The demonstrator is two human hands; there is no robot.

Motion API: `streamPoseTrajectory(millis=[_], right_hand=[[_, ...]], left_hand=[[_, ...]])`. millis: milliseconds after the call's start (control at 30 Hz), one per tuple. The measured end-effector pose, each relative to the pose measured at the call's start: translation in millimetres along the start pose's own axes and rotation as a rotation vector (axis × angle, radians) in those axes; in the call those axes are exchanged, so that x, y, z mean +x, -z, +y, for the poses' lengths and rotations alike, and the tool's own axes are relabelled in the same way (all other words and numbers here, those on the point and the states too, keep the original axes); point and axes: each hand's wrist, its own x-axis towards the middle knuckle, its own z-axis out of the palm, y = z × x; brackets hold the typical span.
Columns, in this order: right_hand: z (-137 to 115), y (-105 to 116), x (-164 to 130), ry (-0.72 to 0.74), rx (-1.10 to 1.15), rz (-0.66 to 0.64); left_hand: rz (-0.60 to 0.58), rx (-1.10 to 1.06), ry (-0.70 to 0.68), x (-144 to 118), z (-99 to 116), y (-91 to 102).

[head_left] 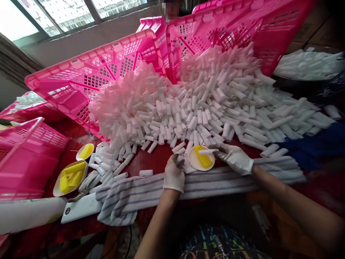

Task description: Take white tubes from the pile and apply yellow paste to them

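Note:
My right hand [237, 159], in a white glove with darkened fingertips, pinches a short white tube [206, 152]. That tube lies level over a small white dish [192, 158] with a yellow piece [204, 160] in it. To the left of the dish is my left hand [174, 174], gloved too, its fingers curled together; what is between them, if anything, I cannot make out. Beyond both hands spreads a large heap of white tubes [194, 113]. A grey striped cloth [215, 183] runs along the table edge under my wrists.
Pink baskets [72, 81] lean tipped behind the heap. At left stand another pink basket [29, 158], a bowl of yellow pieces [83, 172], a smaller yellow-filled dish [78, 157] and a white phone [81, 208]. A single tube [146, 173] lies on the red table. Another person is at the back.

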Motion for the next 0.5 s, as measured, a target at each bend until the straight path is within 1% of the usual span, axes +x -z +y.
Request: streamPoseTrajectory(millis=[100,200,267,367,500], right_hand=[[11,-11,-2,0.041,0.061,0.023],[17,-16,-7,0.075,0.121,0.04],[14,-14,-10,0.055,0.124,0.024],[3,-10,-13,0.005,0.111,-0.007],[-6,-9,-13,0.026,0.217,-0.033]], left_hand=[[-0.02,0.035,0.002,1,4,0.0],[-0.006,0.006,0.038,1,10,0.2],[0.007,-0.036,0.057,1,12,0.8],[0.005,-0.087,0.061,1,13,1.5],[-0.012,-0.075,0.047,1,12,1.7]])
